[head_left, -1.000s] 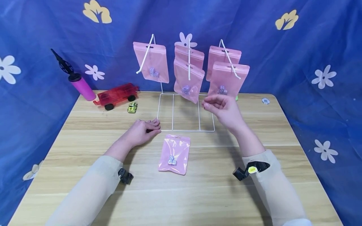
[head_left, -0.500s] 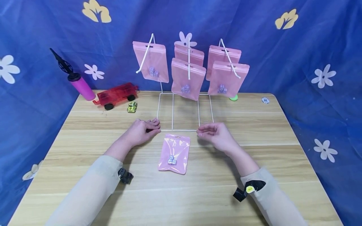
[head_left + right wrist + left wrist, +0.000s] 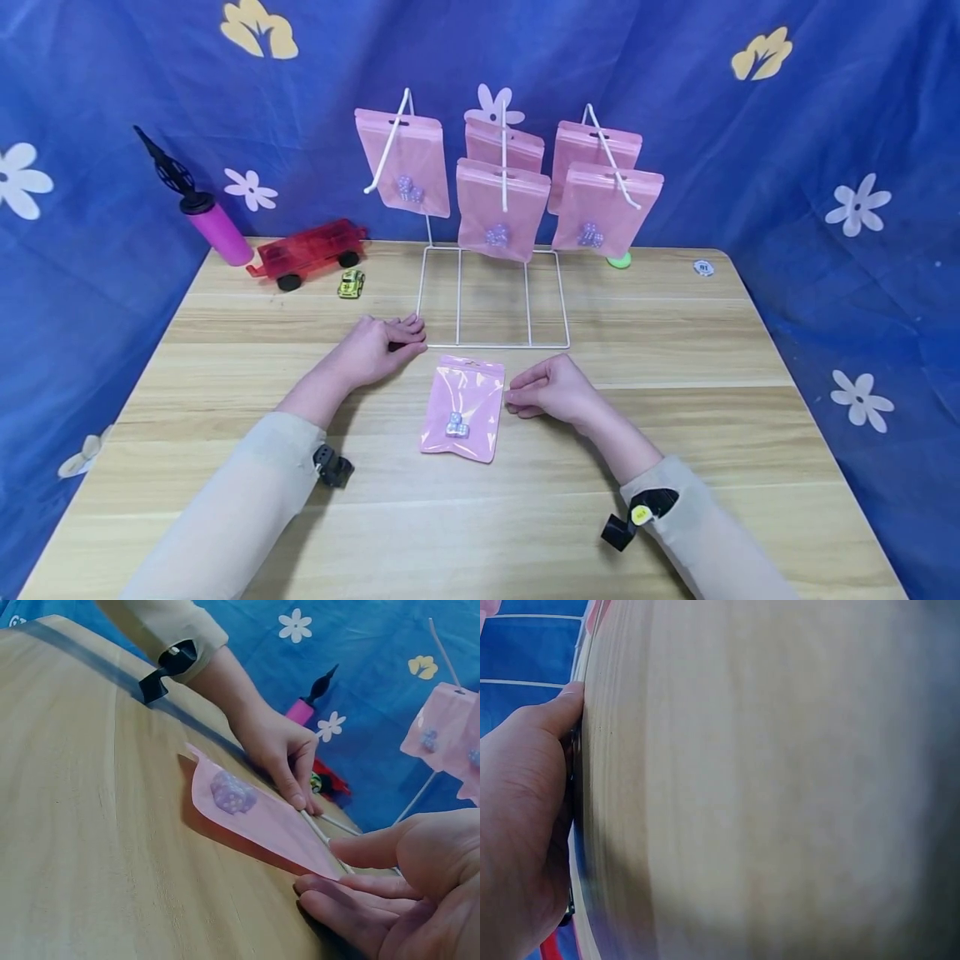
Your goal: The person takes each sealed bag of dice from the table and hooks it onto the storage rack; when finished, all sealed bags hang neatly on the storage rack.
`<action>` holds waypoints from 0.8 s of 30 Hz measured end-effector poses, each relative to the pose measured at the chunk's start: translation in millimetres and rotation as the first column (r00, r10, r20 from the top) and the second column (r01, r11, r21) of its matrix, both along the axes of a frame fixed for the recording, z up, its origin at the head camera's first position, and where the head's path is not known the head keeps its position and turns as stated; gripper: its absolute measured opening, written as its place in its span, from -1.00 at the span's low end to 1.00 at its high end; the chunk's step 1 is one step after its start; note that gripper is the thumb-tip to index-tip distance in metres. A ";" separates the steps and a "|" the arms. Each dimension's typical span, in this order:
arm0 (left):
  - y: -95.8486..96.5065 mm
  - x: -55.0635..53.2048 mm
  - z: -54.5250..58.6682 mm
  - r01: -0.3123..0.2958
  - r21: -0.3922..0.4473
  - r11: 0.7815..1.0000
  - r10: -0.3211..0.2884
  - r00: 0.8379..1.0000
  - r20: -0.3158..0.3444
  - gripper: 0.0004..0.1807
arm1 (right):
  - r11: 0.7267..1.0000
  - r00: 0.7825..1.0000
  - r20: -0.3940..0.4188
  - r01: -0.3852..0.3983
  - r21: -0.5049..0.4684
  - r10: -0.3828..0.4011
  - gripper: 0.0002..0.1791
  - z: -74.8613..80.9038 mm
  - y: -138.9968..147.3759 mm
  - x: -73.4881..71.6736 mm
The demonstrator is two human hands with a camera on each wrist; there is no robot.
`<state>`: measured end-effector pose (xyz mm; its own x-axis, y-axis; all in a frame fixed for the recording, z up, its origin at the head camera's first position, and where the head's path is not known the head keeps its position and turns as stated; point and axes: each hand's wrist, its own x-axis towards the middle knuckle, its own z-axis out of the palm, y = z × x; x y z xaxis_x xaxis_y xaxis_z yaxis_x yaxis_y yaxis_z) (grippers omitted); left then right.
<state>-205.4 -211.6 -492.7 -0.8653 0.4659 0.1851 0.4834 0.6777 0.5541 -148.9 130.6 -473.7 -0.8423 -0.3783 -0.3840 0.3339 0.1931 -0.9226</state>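
My left hand (image 3: 382, 346) grips the front left corner of a white wire display rack (image 3: 495, 345), thumb at the front wire and fingers along the side wire. In the right wrist view that same hand's thumb and fingers meet at the wire. A pink zip bag (image 3: 483, 387) with several pale purple dice (image 3: 456, 426) lies flat in front of the rack. At the bag's right edge is my right hand (image 3: 555, 390), its thumb and fingers apart in the right wrist view, fingertips right beside the bag. Other pink bags (image 3: 498, 196) with dice hang from the rack's three hooks.
Back left stand a magenta hand pump (image 3: 217, 229), a red toy trailer (image 3: 311, 254) and a small yellow-green toy car (image 3: 351, 284). A green disc (image 3: 619, 261) and a poker chip (image 3: 703, 267) lie at the back right. Blue cloth surrounds the wooden table (image 3: 375, 525).
My right hand has come down from beside the hanging bags to the right edge of the lying bag. The front middle bag has stopped swinging. My left hand stays at the rack corner.
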 end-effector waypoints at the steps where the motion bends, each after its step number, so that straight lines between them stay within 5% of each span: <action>1: -0.3 0.0 -0.1 -0.001 -0.001 1.000 0.001 1.000 0.001 -0.69 | 1.000 1.000 0.012 0.005 0.007 -0.005 -0.74 -0.7 -1.7 -0.5; 24: 0.0 0.8 -1.6 -0.004 -0.009 1.000 0.004 1.000 -0.024 -0.67 | 0.996 0.998 0.061 -0.038 0.080 0.033 -0.89 -5.4 -20.5 -9.9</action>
<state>-204.6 -211.6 -494.4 -0.8625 0.4641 0.2015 0.4936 0.6845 0.5365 -158.8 110.1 -479.1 -0.8035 -0.3731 -0.4639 0.3794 0.2796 -0.8820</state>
